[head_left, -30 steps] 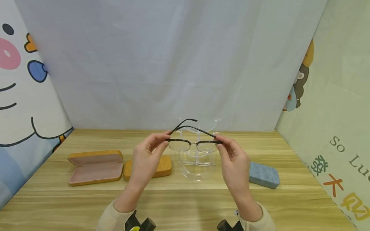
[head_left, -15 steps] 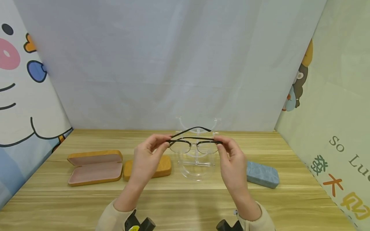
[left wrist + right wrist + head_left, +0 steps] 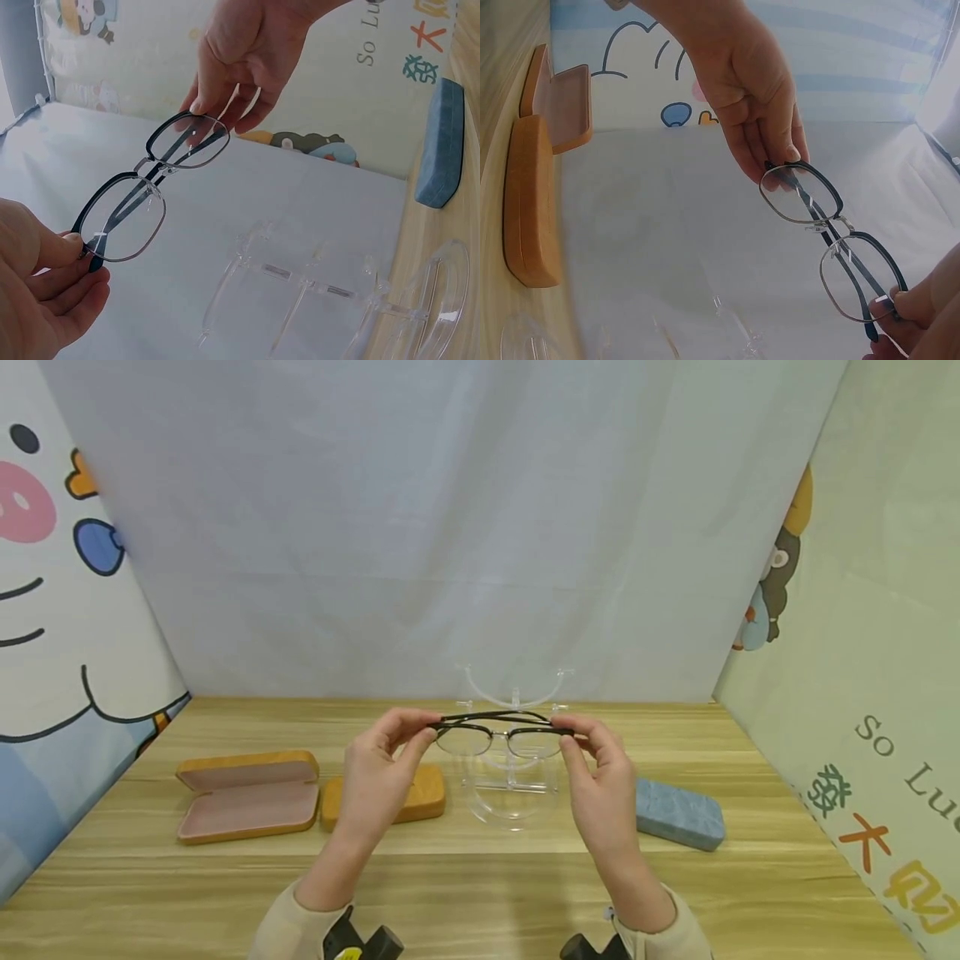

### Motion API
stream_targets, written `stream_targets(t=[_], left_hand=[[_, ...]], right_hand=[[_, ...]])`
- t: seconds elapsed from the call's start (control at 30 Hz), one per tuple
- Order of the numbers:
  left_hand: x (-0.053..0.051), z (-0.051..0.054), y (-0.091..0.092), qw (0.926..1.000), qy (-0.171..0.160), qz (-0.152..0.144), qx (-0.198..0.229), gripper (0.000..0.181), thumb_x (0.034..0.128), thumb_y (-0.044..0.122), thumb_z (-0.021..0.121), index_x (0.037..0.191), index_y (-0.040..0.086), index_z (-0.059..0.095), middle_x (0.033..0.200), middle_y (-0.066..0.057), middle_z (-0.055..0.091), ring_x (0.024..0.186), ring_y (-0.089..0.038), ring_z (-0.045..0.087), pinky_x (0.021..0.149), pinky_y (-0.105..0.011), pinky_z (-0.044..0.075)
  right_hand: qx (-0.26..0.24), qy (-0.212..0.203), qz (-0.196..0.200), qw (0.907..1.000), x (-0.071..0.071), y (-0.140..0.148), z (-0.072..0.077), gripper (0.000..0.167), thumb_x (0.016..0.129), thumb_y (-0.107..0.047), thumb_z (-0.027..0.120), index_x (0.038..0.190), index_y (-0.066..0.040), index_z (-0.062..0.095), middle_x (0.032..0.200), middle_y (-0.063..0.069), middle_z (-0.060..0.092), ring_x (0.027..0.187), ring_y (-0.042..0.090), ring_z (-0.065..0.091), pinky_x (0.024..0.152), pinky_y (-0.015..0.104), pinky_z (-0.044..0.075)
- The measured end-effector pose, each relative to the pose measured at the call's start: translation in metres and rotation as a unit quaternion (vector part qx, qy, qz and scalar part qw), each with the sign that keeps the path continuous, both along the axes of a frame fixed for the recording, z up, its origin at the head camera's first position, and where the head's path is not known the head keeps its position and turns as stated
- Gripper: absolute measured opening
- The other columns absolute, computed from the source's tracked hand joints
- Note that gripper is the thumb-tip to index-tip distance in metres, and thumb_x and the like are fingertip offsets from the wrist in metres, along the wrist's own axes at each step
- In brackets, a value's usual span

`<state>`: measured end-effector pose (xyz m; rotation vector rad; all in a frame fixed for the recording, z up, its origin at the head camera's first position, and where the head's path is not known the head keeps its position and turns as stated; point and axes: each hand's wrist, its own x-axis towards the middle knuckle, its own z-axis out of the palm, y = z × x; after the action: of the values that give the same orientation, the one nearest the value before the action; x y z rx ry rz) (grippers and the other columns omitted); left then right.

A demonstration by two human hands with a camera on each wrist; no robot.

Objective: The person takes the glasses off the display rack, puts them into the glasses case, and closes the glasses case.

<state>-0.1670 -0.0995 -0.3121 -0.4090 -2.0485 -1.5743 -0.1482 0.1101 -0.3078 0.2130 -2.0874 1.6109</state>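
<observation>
Black-topped eyeglasses [image 3: 500,733] with thin metal lower rims are held level above the table, lenses toward me. My left hand [image 3: 382,768] pinches their left end between thumb and fingers, and my right hand [image 3: 606,785] pinches the right end the same way. Both temples lie folded across behind the lenses, crossing each other, as the left wrist view shows with the glasses [image 3: 154,184]. Behind and below the glasses stands a clear acrylic display rack [image 3: 512,818], partly covered by them in the head view.
An open yellow glasses case [image 3: 251,806] with a pink lining lies at the left. Beside it is a closed yellow case [image 3: 427,793], partly behind my left hand. A blue case [image 3: 681,814] lies right of my right hand. A white cloth backdrop [image 3: 375,527] rises behind the table.
The temples have swung inward from half-spread and raised to folded flat behind the lenses. Both hands keep their pinch on the frame ends and have barely moved; the right has drifted slightly left.
</observation>
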Motion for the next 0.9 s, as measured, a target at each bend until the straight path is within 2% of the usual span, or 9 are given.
stream_targets(t=[0.17,0.4,0.6,0.7,0.9], left_hand=[[-0.002,-0.001,-0.004,1.0,-0.004,0.005,-0.007,0.014,0.0821,0.005,0.065,0.096,0.008,0.067,0.092,-0.002,0.068,0.087,-0.008,0.063,0.078,-0.019,0.05],[-0.002,-0.007,-0.017,0.999,-0.044,-0.007,0.001,0.014,0.0848,0.006,0.062,0.098,0.005,0.066,0.095,-0.008,0.067,0.089,-0.008,0.061,0.079,-0.017,0.049],[-0.002,-0.02,-0.035,0.9951,-0.093,-0.023,0.026,0.018,0.0872,0.006,0.059,0.104,0.003,0.063,0.098,-0.011,0.064,0.084,-0.006,0.061,0.075,-0.021,0.052],[-0.002,-0.024,-0.045,0.9944,-0.102,-0.016,0.019,0.017,0.0876,0.005,0.058,0.104,0.003,0.063,0.097,-0.012,0.064,0.081,-0.006,0.062,0.073,-0.022,0.052],[0.002,-0.026,-0.066,0.9933,-0.112,0.009,-0.029,0.017,0.0901,0.012,0.056,0.105,0.009,0.064,0.104,-0.007,0.063,0.084,-0.004,0.059,0.073,-0.019,0.051]], right_hand=[[-0.026,-0.012,0.027,0.9992,-0.002,-0.001,0.001,0.019,0.09,-0.006,0.054,0.107,-0.006,0.063,0.109,0.005,0.061,0.097,0.01,0.055,0.082,0.018,0.045],[-0.052,-0.047,0.052,0.9962,-0.005,-0.007,-0.004,0.019,0.088,-0.002,0.057,0.105,-0.003,0.065,0.105,0.009,0.063,0.087,0.009,0.058,0.074,0.016,0.047],[-0.082,-0.079,0.066,0.9913,-0.007,-0.02,-0.012,0.02,0.084,0.001,0.061,0.104,0.001,0.062,0.104,0.011,0.061,0.081,0.009,0.059,0.068,0.015,0.048],[-0.084,-0.088,0.076,0.9897,-0.007,-0.027,-0.013,0.019,0.082,0.0,0.064,0.101,0.002,0.062,0.097,0.012,0.062,0.078,0.011,0.061,0.067,0.017,0.05],[-0.053,-0.099,0.094,0.9893,-0.008,-0.04,-0.019,0.017,0.079,-0.005,0.069,0.095,-0.002,0.066,0.092,0.011,0.065,0.076,0.01,0.063,0.068,0.019,0.051]])
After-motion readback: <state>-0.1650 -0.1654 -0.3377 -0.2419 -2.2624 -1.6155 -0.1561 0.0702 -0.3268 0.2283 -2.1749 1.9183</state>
